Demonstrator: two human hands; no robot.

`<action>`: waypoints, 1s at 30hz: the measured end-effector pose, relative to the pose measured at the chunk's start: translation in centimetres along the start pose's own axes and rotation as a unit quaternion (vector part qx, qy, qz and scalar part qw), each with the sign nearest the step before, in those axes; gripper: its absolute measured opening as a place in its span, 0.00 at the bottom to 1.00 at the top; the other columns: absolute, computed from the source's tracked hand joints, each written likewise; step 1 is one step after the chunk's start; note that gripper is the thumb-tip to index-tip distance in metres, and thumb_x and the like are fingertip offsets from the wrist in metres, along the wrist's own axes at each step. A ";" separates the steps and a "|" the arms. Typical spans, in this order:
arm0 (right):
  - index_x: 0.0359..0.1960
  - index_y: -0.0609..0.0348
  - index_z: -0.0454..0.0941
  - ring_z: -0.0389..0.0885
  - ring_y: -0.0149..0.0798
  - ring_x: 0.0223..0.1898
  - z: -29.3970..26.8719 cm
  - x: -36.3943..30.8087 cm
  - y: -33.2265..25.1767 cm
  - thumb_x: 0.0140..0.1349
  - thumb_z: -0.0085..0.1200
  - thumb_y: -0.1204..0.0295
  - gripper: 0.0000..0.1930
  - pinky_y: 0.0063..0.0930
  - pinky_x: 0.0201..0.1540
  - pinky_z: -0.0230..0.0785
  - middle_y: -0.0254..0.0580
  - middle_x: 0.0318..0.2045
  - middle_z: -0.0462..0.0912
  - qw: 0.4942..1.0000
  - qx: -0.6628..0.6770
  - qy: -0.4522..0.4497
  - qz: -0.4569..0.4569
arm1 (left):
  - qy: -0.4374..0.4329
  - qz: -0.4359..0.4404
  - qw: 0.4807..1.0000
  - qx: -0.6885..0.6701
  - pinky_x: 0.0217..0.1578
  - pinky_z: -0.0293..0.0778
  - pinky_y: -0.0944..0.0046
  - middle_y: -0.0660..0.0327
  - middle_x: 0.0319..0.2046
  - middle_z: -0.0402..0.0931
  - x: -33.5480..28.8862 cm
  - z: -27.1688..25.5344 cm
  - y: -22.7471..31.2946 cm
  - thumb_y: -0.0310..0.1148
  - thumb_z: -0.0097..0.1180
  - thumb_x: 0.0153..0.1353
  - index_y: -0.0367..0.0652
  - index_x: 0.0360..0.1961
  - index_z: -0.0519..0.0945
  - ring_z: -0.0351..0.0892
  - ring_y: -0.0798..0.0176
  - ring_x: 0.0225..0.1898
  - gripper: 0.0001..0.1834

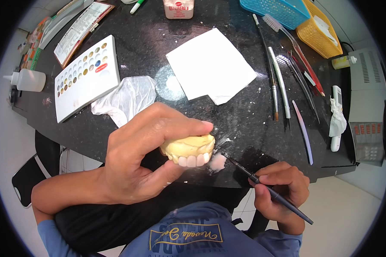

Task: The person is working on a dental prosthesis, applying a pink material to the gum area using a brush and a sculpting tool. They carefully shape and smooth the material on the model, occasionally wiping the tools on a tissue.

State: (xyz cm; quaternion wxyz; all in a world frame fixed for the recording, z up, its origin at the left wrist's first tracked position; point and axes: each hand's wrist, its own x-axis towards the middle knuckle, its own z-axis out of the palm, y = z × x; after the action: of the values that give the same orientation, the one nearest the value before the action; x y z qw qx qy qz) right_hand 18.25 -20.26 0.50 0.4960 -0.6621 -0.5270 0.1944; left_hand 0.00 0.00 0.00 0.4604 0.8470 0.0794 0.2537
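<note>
Between the fingers and thumb of my left hand (135,154) is a yellow dental model (188,147), its row of pale front teeth (193,161) turned toward me. My right hand (283,188) is closed round a thin black brush (283,199) in a pen grip. The brush's tip points left at a small pinkish-white mound of paste (218,163) on the dark tabletop, just right of the model; whether it touches the paste I cannot tell. Part of the model is hidden behind my left fingers.
A folded white paper (212,64) lies on the black table beyond my hands. At left are a white palette with coloured wells (88,81), a crumpled clear plastic (128,96) and a squeeze bottle (30,80). Brushes (279,81) and tweezers lie at right, near blue (278,12) and yellow baskets (317,32).
</note>
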 end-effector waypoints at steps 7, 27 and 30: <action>0.28 0.64 0.78 0.83 0.36 0.21 0.1 0.0 -0.2 0.41 0.64 0.82 0.10 0.20 0.22 0.72 0.45 0.22 0.83 1.000 0.004 -0.005 -0.012 | 0.004 -0.017 0.999 -0.029 0.35 0.71 0.67 0.53 0.34 0.78 0.0 0.2 0.2 0.31 0.62 0.57 0.31 0.43 0.78 0.77 0.63 0.33 0.16; 0.38 0.66 0.74 0.84 0.46 0.33 1.5 1.0 -0.8 0.55 0.60 0.78 0.10 0.33 0.36 0.80 0.51 0.29 0.80 0.973 0.210 0.041 -0.090 | -0.045 -0.027 0.995 -0.083 0.42 0.75 0.61 0.53 0.42 0.78 0.3 -0.5 0.8 0.19 0.60 0.51 0.37 0.47 0.78 0.79 0.53 0.44 0.19; 0.37 0.66 0.73 0.84 0.50 0.37 2.7 1.1 -0.5 0.52 0.62 0.79 0.12 0.35 0.38 0.79 0.51 0.29 0.80 0.967 0.242 0.021 -0.078 | -0.047 -0.026 0.994 -0.098 0.41 0.76 0.60 0.54 0.41 0.79 0.1 -0.5 0.7 0.21 0.60 0.52 0.37 0.47 0.79 0.79 0.52 0.43 0.18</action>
State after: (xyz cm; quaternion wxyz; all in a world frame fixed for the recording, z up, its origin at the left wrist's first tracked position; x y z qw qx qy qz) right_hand 16.32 -18.08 0.12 0.6660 -0.4833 -0.5035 0.2633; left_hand -0.24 0.02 0.88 0.5507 0.8067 0.0548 0.2075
